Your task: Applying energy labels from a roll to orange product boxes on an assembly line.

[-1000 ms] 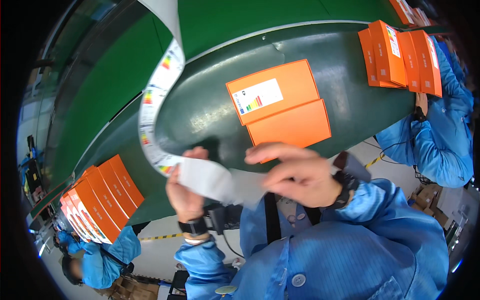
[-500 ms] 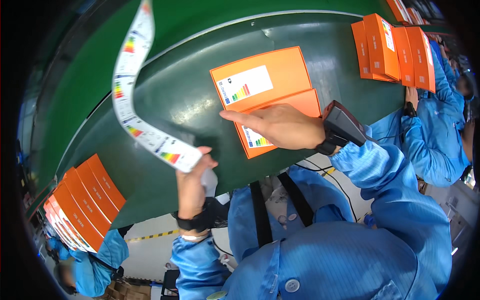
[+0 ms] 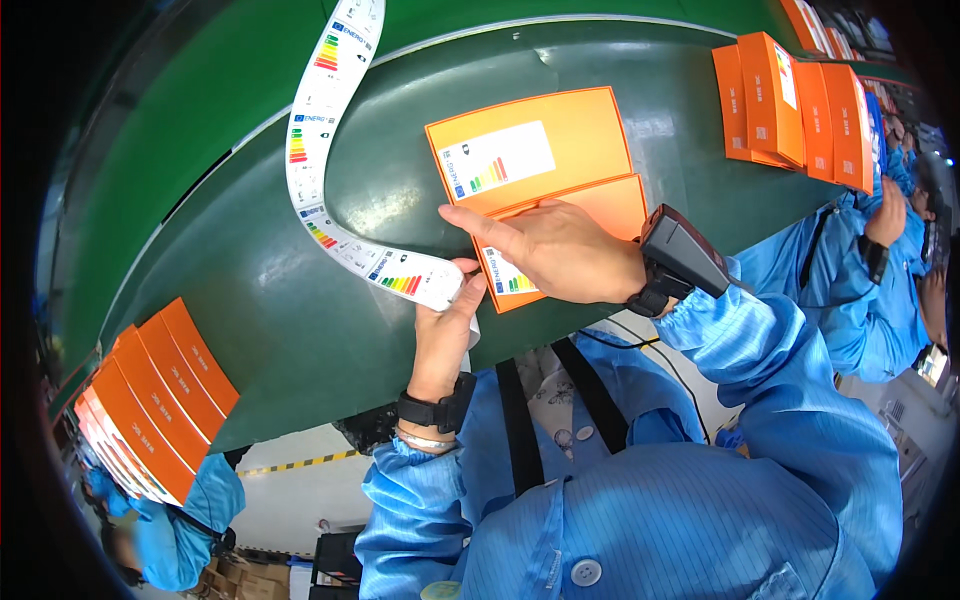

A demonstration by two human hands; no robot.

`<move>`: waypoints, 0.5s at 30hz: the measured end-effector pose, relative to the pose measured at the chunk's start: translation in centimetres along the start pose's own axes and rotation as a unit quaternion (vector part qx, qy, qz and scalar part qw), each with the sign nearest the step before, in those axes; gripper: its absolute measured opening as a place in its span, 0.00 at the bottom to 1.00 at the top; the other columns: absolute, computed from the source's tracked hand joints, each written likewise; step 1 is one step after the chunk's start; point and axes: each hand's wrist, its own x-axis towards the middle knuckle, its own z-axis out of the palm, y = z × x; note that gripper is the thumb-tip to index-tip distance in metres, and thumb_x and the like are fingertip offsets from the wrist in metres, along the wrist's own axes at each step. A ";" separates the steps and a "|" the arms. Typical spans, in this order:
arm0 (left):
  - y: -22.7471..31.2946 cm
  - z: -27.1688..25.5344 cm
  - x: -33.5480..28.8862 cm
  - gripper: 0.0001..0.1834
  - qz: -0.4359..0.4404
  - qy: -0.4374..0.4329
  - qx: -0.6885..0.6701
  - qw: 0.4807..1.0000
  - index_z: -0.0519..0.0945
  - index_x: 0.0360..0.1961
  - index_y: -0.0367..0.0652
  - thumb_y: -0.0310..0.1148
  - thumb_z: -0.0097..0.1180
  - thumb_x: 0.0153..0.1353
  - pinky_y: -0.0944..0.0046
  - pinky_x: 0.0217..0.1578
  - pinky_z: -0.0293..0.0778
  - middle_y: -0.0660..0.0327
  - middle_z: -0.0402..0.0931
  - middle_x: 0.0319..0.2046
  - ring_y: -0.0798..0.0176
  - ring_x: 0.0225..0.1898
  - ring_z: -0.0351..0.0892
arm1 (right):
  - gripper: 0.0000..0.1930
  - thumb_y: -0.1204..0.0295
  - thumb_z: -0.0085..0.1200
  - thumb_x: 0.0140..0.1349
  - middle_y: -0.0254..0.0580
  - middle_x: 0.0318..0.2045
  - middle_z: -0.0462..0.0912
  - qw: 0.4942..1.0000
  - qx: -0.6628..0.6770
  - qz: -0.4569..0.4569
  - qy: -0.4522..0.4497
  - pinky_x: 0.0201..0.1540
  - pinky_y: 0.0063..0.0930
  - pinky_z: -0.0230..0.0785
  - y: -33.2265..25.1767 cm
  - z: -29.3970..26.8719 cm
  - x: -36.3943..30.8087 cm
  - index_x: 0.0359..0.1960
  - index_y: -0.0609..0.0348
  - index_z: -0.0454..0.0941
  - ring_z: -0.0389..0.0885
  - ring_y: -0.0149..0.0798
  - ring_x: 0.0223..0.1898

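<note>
Two orange boxes lie side by side on the dark green work surface: a far box [image 3: 588, 130] and a near box [image 3: 622, 205]. On the far one is a white label [image 3: 522, 150] with coloured bars; the near one bears a similar label [image 3: 505, 270], partly covered by my right hand. My right hand [image 3: 575, 255] rests over the near box, its index finger stretched out to the left. Pinched between my left thumb and fingers is the end of a long curling label strip [image 3: 308, 170]. My left hand [image 3: 445, 335] is just left of the near box's label.
Leaning orange boxes [image 3: 165, 395] stand at the left edge, and more orange boxes [image 3: 765, 105] at the far right. A co-worker in blue [image 3: 870, 300] sits on the right, another [image 3: 185, 540] at lower left. A black device [image 3: 685, 250] is strapped to my right wrist.
My left hand has moved right, toward the near box, bringing the label strip along. My right hand stays nearly in place over the box. The right co-worker's hand has come away from the boxes.
</note>
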 end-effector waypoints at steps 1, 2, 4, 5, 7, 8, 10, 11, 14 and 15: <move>0.1 0.1 0.0 0.12 -0.006 -0.002 -0.001 1.000 0.74 0.41 0.38 0.29 0.55 0.56 0.71 0.41 0.66 0.63 0.74 0.36 0.70 0.38 0.71 | 0.33 0.81 0.47 0.46 0.48 0.40 0.77 0.999 0.004 -0.012 0.029 0.34 0.35 0.70 0.1 0.2 0.0 0.59 0.49 0.58 0.78 0.45 0.37; 0.1 0.1 0.0 0.12 -0.006 -0.003 0.000 1.000 0.74 0.41 0.38 0.29 0.55 0.56 0.71 0.41 0.66 0.63 0.74 0.36 0.70 0.38 0.71 | 0.33 0.81 0.47 0.46 0.48 0.40 0.77 0.999 0.004 -0.011 0.030 0.34 0.35 0.70 0.2 0.5 0.0 0.59 0.49 0.58 0.78 0.45 0.37; 0.2 0.1 -0.1 0.12 0.002 -0.001 0.007 1.000 0.74 0.40 0.38 0.29 0.55 0.56 0.71 0.41 0.65 0.64 0.74 0.37 0.71 0.38 0.71 | 0.33 0.80 0.48 0.46 0.47 0.40 0.78 0.994 -0.022 -0.043 0.101 0.34 0.34 0.70 0.3 1.0 0.1 0.59 0.50 0.59 0.78 0.45 0.36; 0.2 0.2 -0.1 0.12 0.002 -0.001 0.007 1.000 0.74 0.40 0.38 0.29 0.55 0.56 0.71 0.41 0.65 0.64 0.74 0.37 0.71 0.38 0.71 | 0.33 0.80 0.48 0.46 0.47 0.40 0.78 0.994 -0.022 -0.042 0.102 0.34 0.34 0.70 0.3 1.0 0.1 0.59 0.50 0.59 0.78 0.45 0.36; 0.4 0.3 -0.1 0.12 -0.001 -0.003 0.005 1.000 0.74 0.40 0.39 0.29 0.56 0.55 0.71 0.40 0.65 0.64 0.74 0.37 0.71 0.38 0.70 | 0.33 0.79 0.49 0.46 0.47 0.40 0.77 0.998 -0.006 -0.021 0.060 0.35 0.33 0.70 0.2 0.7 0.2 0.58 0.50 0.59 0.78 0.44 0.37; 0.4 0.3 -0.1 0.12 -0.001 -0.003 0.005 1.000 0.74 0.40 0.39 0.29 0.56 0.55 0.71 0.40 0.65 0.64 0.74 0.37 0.71 0.38 0.70 | 0.33 0.79 0.49 0.46 0.47 0.40 0.77 0.998 -0.006 -0.020 0.060 0.35 0.33 0.70 0.0 0.4 0.2 0.58 0.50 0.59 0.78 0.44 0.37; 0.6 0.4 -0.2 0.11 0.003 0.000 0.003 1.000 0.74 0.39 0.38 0.30 0.56 0.56 0.74 0.37 0.64 0.67 0.72 0.32 0.74 0.35 0.68 | 0.33 0.80 0.51 0.48 0.55 0.49 0.70 0.999 0.016 0.021 -0.032 0.47 0.39 0.67 -0.4 -0.3 0.4 0.60 0.55 0.56 0.71 0.52 0.49; 0.6 0.4 -0.2 0.11 0.003 0.000 0.003 1.000 0.74 0.39 0.38 0.30 0.56 0.56 0.74 0.37 0.64 0.67 0.72 0.32 0.74 0.35 0.68 | 0.33 0.80 0.51 0.48 0.55 0.49 0.70 0.999 0.016 0.020 -0.032 0.47 0.39 0.67 -0.4 -0.3 0.4 0.60 0.55 0.56 0.71 0.52 0.49; 0.6 0.4 -0.2 0.11 0.003 0.002 0.012 1.000 0.74 0.38 0.38 0.30 0.56 0.56 0.75 0.35 0.64 0.68 0.70 0.31 0.75 0.33 0.67 | 0.34 0.80 0.50 0.48 0.54 0.48 0.71 0.999 0.013 0.031 -0.038 0.45 0.39 0.69 -0.5 -0.2 0.4 0.60 0.54 0.55 0.73 0.52 0.47; 0.7 0.4 -0.2 0.11 0.001 0.002 0.016 1.000 0.74 0.38 0.38 0.31 0.57 0.55 0.75 0.34 0.63 0.68 0.70 0.30 0.75 0.32 0.66 | 0.34 0.80 0.50 0.48 0.53 0.47 0.72 0.999 0.020 0.033 -0.034 0.43 0.39 0.69 -0.5 -0.3 0.4 0.60 0.54 0.55 0.74 0.51 0.44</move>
